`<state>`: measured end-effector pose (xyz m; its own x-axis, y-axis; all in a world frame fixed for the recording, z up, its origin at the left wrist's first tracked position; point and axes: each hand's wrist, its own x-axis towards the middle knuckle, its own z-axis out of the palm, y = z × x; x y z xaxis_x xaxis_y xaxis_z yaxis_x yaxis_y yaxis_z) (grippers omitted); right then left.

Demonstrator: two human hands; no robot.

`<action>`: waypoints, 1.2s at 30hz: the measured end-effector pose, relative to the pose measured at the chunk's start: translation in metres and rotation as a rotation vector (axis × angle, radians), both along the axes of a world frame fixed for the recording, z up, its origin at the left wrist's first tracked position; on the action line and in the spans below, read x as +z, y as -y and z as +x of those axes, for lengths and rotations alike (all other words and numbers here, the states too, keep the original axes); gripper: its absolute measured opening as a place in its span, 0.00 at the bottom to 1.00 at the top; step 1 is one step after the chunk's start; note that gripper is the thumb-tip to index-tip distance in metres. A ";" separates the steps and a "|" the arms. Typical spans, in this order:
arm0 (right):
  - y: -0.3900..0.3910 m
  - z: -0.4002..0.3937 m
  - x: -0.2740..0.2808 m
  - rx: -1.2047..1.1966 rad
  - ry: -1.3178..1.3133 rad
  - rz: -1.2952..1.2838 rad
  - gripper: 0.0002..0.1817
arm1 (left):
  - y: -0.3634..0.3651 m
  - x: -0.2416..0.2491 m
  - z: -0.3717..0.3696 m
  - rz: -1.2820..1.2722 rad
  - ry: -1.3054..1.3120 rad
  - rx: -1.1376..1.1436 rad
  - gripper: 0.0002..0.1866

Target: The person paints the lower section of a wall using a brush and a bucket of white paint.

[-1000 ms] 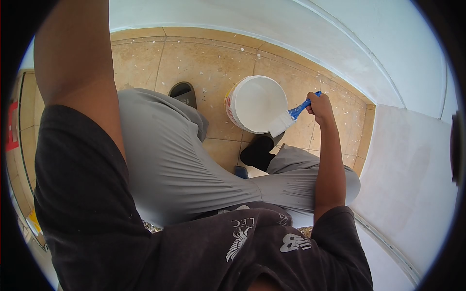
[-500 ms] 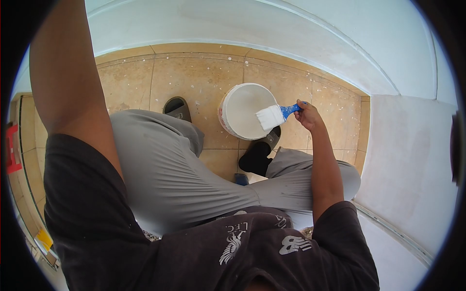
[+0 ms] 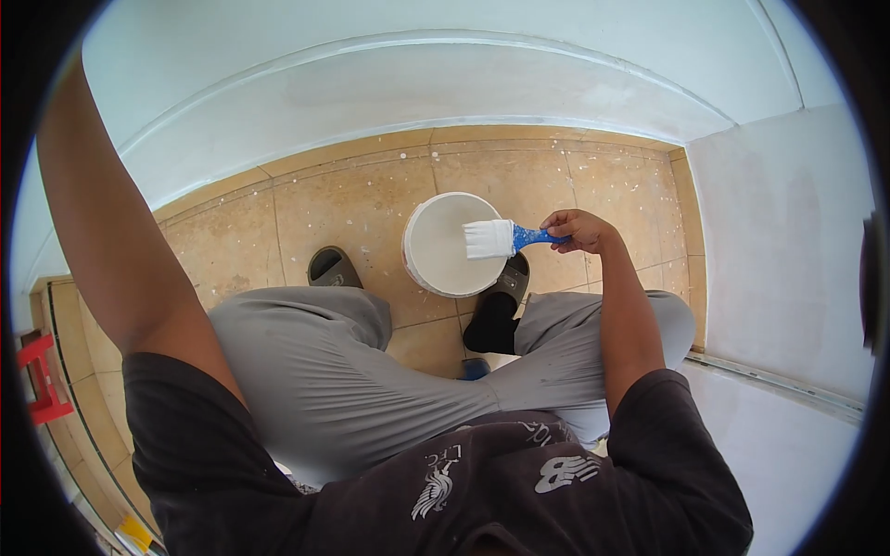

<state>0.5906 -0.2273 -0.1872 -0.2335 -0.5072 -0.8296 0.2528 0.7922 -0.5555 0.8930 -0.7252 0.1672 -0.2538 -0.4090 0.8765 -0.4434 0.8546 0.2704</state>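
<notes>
My right hand (image 3: 578,230) is closed around the blue handle of a paintbrush (image 3: 528,237). The brush lies almost level, and its wide bristles, coated in white, point left over the right part of a white bucket (image 3: 408,243). Pale paint shows inside the bucket, which stands on the floor between my feet. Toward the upper left, my left arm stretches up along the wall, and its hand lies outside the view.
White walls (image 3: 371,83) with raised moulding stand ahead and on the right. Paint specks dot the tan tiled floor (image 3: 352,185). My slippered feet flank the bucket. A red object (image 3: 39,380) is at the far left, with something yellow (image 3: 134,533) below it.
The view has shifted, so wall and bucket appear lower. The paintbrush has turned from slanting down-left to nearly level, and its bristles are farther over the bucket. My right hand keeps its hold.
</notes>
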 end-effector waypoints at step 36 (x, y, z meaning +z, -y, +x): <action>0.018 0.010 0.001 0.352 -0.278 0.056 0.14 | -0.006 0.022 0.005 0.214 0.130 -0.252 0.39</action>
<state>0.6005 -0.2451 -0.1866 -0.2727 -0.5519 -0.7880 -0.1908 0.8338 -0.5180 0.8985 -0.7191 0.1887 -0.4734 -0.4906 0.7316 -0.2686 0.8714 0.4106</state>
